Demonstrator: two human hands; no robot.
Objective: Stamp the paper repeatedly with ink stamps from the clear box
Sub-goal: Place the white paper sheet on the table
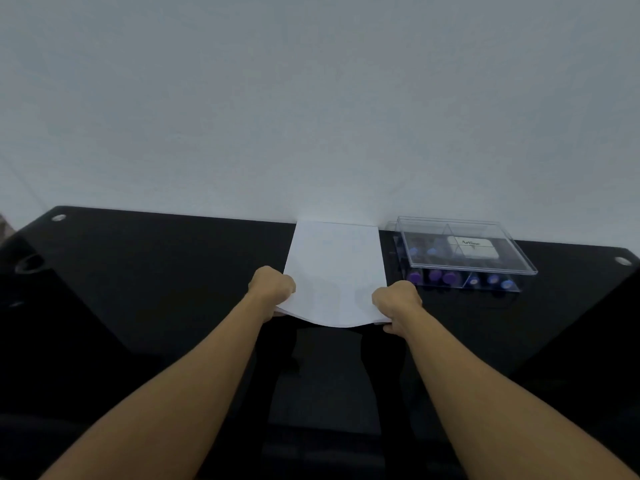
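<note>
On the black table (156, 271) ahead of me, the paper (334, 271) lies long axis toward the wall (311, 116), my left hand (272, 289) and right hand (398, 301) each pinching a near corner. The clear box (491, 286) sits just right of it, nearest my right hand, holding purple stamps (435, 276) and a white pad (472, 247), its lid (502, 244) askew on top

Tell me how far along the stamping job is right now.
Done: nothing visibly stamped; the paper looks blank. In hand: the left hand and right hand hold its near corners. Left: lift the lid resting on the clear box, take a purple stamp, and stamp repeatedly.
</note>
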